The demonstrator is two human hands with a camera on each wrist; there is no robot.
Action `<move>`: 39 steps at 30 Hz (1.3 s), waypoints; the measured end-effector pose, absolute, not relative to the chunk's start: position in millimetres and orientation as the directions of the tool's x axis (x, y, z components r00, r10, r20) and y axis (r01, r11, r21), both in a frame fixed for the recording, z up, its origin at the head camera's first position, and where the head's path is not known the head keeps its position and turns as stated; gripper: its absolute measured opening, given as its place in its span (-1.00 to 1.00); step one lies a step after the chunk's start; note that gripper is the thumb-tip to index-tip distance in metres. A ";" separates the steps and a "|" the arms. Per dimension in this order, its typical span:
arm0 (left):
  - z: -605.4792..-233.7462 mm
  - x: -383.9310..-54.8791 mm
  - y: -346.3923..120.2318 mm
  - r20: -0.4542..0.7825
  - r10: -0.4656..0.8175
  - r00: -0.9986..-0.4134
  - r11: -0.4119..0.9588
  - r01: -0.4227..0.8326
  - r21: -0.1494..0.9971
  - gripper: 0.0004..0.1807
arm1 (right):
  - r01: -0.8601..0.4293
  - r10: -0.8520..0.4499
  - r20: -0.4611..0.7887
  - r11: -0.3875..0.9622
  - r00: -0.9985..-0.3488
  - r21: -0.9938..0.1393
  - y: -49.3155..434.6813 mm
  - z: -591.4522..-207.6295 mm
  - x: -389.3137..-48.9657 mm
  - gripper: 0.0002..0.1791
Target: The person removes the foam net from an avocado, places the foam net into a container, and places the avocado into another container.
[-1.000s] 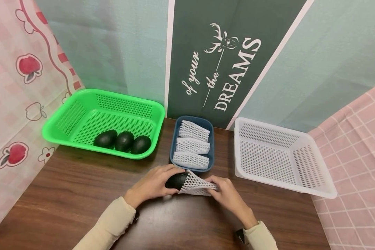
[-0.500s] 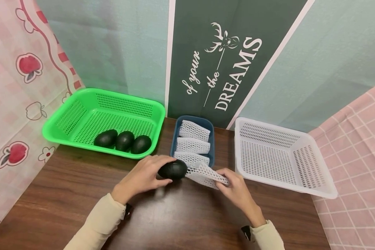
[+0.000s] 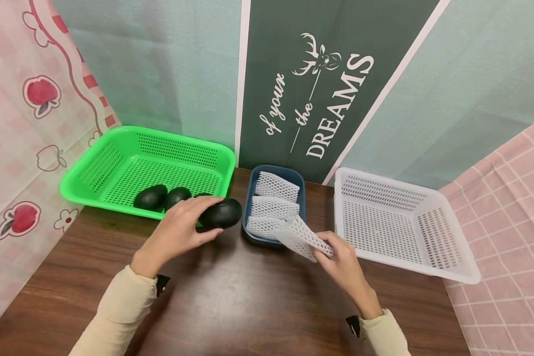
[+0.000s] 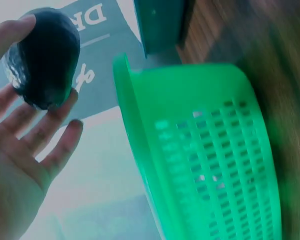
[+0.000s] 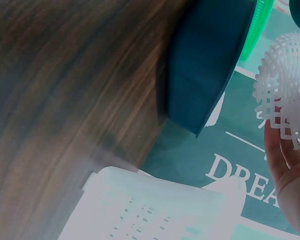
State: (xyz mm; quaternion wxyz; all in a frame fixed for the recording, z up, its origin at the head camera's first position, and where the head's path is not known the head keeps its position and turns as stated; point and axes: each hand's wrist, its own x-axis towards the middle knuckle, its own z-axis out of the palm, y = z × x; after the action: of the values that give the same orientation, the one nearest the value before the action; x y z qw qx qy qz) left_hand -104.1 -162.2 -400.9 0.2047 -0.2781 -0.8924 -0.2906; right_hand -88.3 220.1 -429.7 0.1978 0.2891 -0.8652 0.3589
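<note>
My left hand (image 3: 176, 229) grips a dark avocado (image 3: 222, 213) between thumb and fingers, just over the front right corner of the green basket (image 3: 89, 198). In the left wrist view the same avocado (image 4: 45, 57) is bare, with the fingertips under it. Pinched in my right hand (image 3: 344, 262) is a white foam net sleeve (image 3: 300, 240), its wide end pointing left beside the blue tray. The right wrist view shows this net sleeve (image 5: 282, 85) flared and hollow. More avocados (image 3: 150, 197) lie in the green basket, one partly hidden behind the held avocado.
A dark blue tray (image 3: 303, 198) at the middle back holds several folded foam nets (image 3: 276, 185). To the right stands a white basket (image 3: 374, 222) with nothing visible inside. Patterned cloths hang behind and at both sides of the brown wooden table (image 3: 231, 306).
The avocado has come out of the net sleeve and moved left and back with my left hand toward the green basket. My right hand has shifted right a little with the sleeve.
</note>
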 end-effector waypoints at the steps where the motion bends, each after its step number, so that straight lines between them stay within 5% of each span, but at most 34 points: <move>1: -400.9 -105.6 -165.3 0.532 0.364 -0.764 0.688 0.606 0.399 -0.27 | -0.647 -0.355 0.560 0.575 -0.749 -0.501 219.6 -428.8 -89.5 -0.67; 9: -408.0 -117.4 -191.3 0.551 0.241 -0.799 0.760 0.509 0.405 -0.27 | -0.681 -0.327 0.635 0.575 -0.699 -0.453 215.4 -422.2 -98.9 -0.63; 20: -421.7 -125.4 -228.6 0.464 0.032 -0.885 0.807 0.297 0.510 -0.27 | -0.666 -0.317 0.629 0.594 -0.710 -0.451 214.7 -419.9 -100.0 -0.66; 39: -434.0 -134.0 -271.6 0.337 -0.255 -0.906 0.808 -0.009 0.589 -0.29 | -0.477 -0.152 0.547 0.707 -0.823 -0.521 196.1 -397.1 -136.0 -0.77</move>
State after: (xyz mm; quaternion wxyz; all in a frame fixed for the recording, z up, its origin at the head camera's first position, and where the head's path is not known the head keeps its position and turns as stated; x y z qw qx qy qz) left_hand -134.0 -271.6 -434.0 0.2043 0.0709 -0.9287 -0.3013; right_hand -136.0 196.1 -397.1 0.2394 0.1764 -0.8924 0.3394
